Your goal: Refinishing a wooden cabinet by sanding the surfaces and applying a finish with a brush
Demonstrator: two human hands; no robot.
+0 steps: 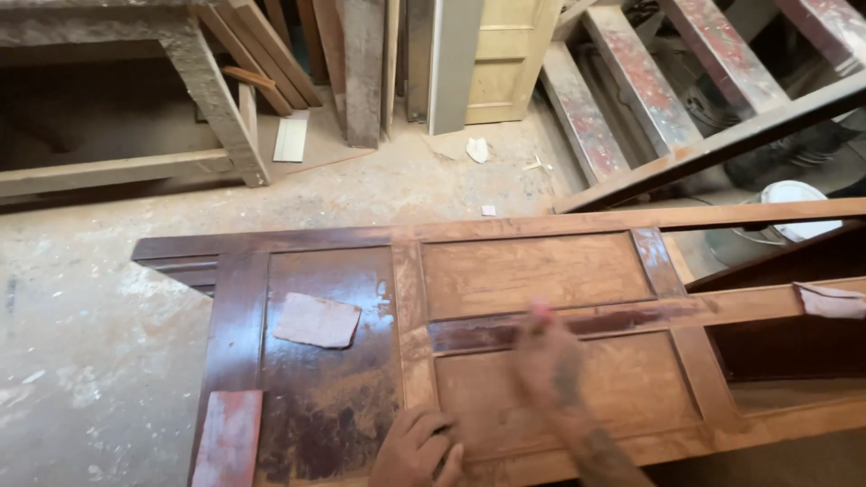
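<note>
Down below, my left hand flat, fingers spread on the brown panelled wooden door near edge, holding nothing, my blurred right hand mid-panel, grip unclear, loose reddish sandpaper sheet toward its left end.

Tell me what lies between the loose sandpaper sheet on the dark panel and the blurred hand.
In the head view, a worn upright door rail separates the sandpaper sheet from the right hand; nothing loose lies there.
</note>
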